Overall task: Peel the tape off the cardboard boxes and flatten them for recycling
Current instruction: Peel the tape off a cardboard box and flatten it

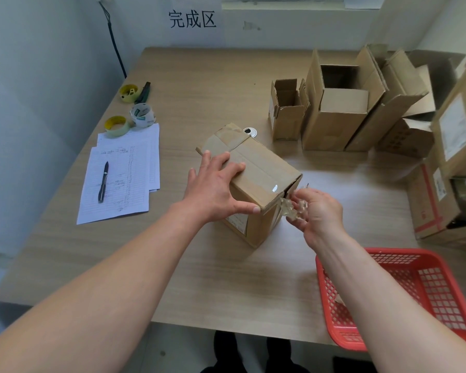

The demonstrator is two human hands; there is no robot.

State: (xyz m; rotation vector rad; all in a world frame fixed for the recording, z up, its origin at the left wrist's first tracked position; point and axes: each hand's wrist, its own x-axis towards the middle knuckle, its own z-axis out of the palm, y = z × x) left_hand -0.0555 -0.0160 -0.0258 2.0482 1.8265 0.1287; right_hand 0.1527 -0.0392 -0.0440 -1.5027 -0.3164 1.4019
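A taped cardboard box [264, 173] lies on the middle of the wooden table [199, 265]. Clear tape runs along its top face, and a flap at its far end is partly lifted. My left hand [213, 184] presses flat on the box's top, fingers spread, thumb at the near edge. My right hand [318, 211] is at the box's near right corner and pinches a crumpled wad of clear tape [292, 210] that still hangs from the box's edge.
Several open and taped boxes [342, 109] stand at the back right. A red plastic basket [414, 292] sits at the front right. Tape rolls [143, 115], a cutter [143, 92], papers [121, 179] and a pen [103, 181] lie on the left.
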